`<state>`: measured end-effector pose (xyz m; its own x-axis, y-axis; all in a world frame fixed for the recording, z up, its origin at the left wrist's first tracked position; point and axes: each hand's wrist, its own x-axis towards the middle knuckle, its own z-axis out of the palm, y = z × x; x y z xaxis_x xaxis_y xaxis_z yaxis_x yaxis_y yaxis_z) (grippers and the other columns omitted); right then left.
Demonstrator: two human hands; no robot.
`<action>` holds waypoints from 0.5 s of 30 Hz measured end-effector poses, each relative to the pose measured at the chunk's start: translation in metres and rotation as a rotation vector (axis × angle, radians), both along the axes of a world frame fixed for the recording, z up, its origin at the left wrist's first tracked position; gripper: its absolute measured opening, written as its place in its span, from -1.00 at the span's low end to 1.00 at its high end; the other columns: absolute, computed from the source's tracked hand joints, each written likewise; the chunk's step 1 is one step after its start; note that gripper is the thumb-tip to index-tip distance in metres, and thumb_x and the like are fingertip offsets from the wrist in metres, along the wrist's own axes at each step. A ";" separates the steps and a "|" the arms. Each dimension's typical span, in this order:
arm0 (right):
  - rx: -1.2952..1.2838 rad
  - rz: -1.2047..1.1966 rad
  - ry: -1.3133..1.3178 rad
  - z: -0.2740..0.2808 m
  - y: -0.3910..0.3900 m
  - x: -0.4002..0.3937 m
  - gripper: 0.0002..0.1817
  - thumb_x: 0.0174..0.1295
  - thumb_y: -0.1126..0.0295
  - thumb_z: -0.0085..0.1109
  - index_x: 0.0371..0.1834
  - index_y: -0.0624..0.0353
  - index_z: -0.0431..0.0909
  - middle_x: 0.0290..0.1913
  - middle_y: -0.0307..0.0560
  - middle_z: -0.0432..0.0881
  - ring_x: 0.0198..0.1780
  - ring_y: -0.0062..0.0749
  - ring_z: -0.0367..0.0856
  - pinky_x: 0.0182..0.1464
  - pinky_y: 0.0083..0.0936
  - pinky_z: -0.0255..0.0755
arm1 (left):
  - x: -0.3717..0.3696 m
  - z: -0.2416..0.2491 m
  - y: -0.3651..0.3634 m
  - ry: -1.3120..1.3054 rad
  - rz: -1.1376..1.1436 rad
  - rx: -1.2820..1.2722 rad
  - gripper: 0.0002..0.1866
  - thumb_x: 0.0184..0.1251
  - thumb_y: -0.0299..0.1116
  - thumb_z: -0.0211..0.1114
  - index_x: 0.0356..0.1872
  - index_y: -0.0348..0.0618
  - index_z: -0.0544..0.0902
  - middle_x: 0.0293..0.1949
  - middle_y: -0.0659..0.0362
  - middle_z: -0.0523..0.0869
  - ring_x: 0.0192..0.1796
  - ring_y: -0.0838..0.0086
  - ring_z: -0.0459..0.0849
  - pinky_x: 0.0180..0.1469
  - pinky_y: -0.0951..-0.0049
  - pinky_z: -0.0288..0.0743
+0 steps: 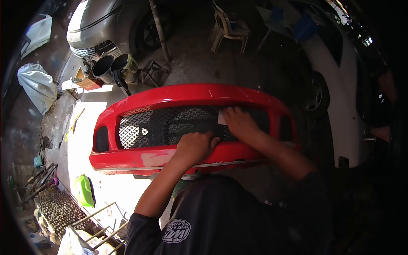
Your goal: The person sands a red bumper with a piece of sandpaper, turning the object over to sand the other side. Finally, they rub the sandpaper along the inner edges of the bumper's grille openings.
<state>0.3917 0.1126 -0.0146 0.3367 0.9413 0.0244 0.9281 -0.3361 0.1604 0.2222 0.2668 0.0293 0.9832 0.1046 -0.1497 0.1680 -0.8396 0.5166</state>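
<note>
A red car bumper (170,97) with a black mesh grille (159,123) lies across the middle of the head view. A pale grey patch (155,158) shows on its lower bar. My left hand (196,146) is closed over the top edge of that lower bar, fingers curled and partly hidden. Farther right, my right hand (240,121) reaches across the grille opening to the underside of the upper bar. Its fingers are bent round a small white sheet (222,118), whose material I cannot make out.
A grey car (95,29) stands at the back left and a white car (340,97) at the right. Black buckets (103,67), a plastic chair (229,27) and a wooden pole (159,32) are behind the bumper. A green container (85,191) lies at the left.
</note>
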 end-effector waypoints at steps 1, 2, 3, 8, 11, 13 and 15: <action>-0.007 0.000 -0.020 0.000 0.001 -0.001 -0.61 0.24 0.39 0.09 0.12 0.31 0.55 -0.04 -0.02 0.56 0.00 -0.18 0.62 -0.11 -0.33 0.67 | -0.001 0.000 0.000 -0.002 0.002 -0.001 -0.58 0.57 0.03 0.11 -0.14 -0.08 0.76 -0.43 -0.12 0.77 -0.30 -0.07 0.79 -0.16 -0.02 0.67; -0.015 0.000 -0.039 -0.001 0.003 -0.001 -0.61 0.24 0.39 0.09 0.11 0.30 0.55 -0.04 -0.02 0.56 0.00 -0.19 0.63 -0.12 -0.34 0.67 | -0.001 0.000 0.000 -0.004 0.004 -0.003 -0.58 0.57 0.03 0.11 -0.14 -0.09 0.76 -0.43 -0.12 0.77 -0.30 -0.07 0.79 -0.16 -0.02 0.67; -0.021 0.001 -0.059 -0.002 0.004 -0.001 -0.62 0.24 0.39 0.09 0.11 0.30 0.56 -0.04 -0.02 0.56 0.00 -0.19 0.63 -0.13 -0.34 0.67 | -0.002 0.000 0.001 -0.007 0.004 -0.001 -0.58 0.57 0.03 0.11 -0.13 -0.08 0.76 -0.43 -0.12 0.77 -0.30 -0.07 0.79 -0.17 -0.02 0.67; -0.009 0.012 -0.092 -0.018 0.009 0.002 -0.69 0.26 0.34 0.10 0.00 0.23 0.59 -0.09 -0.05 0.57 -0.04 -0.22 0.63 -0.23 -0.34 0.68 | -0.001 -0.002 0.001 -0.026 0.002 0.001 -0.59 0.57 0.02 0.11 -0.14 -0.09 0.76 -0.44 -0.10 0.77 -0.31 -0.06 0.79 -0.19 -0.01 0.67; -0.006 -0.003 -0.094 -0.028 0.013 0.001 -0.72 0.25 0.31 0.11 -0.06 0.20 0.63 -0.11 -0.05 0.58 -0.06 -0.21 0.63 -0.27 -0.34 0.69 | 0.000 -0.002 0.000 -0.016 -0.010 0.017 -0.59 0.57 0.02 0.12 -0.16 -0.10 0.75 -0.45 -0.10 0.77 -0.32 -0.05 0.79 -0.20 -0.01 0.67; -0.038 -0.029 -0.050 -0.027 0.020 -0.002 -0.71 0.26 0.33 0.10 -0.05 0.22 0.63 -0.09 -0.02 0.58 -0.04 -0.17 0.63 -0.25 -0.34 0.70 | 0.001 -0.002 0.000 -0.031 -0.026 0.040 -0.60 0.57 0.00 0.12 -0.17 -0.10 0.76 -0.46 -0.09 0.77 -0.33 -0.02 0.80 -0.23 0.01 0.68; -0.086 -0.058 0.021 -0.020 0.032 -0.005 -0.69 0.26 0.35 0.08 -0.02 0.27 0.61 -0.04 0.04 0.57 -0.02 -0.11 0.64 -0.18 -0.32 0.72 | 0.002 -0.002 -0.001 -0.042 -0.040 0.054 -0.60 0.57 -0.01 0.12 -0.17 -0.10 0.76 -0.46 -0.08 0.78 -0.34 0.00 0.81 -0.24 0.02 0.69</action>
<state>0.3864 0.1446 -0.0343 0.3902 0.9185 -0.0637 0.9109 -0.3750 0.1719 0.2242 0.2656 0.0276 0.9921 0.0715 -0.1034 0.1125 -0.8722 0.4760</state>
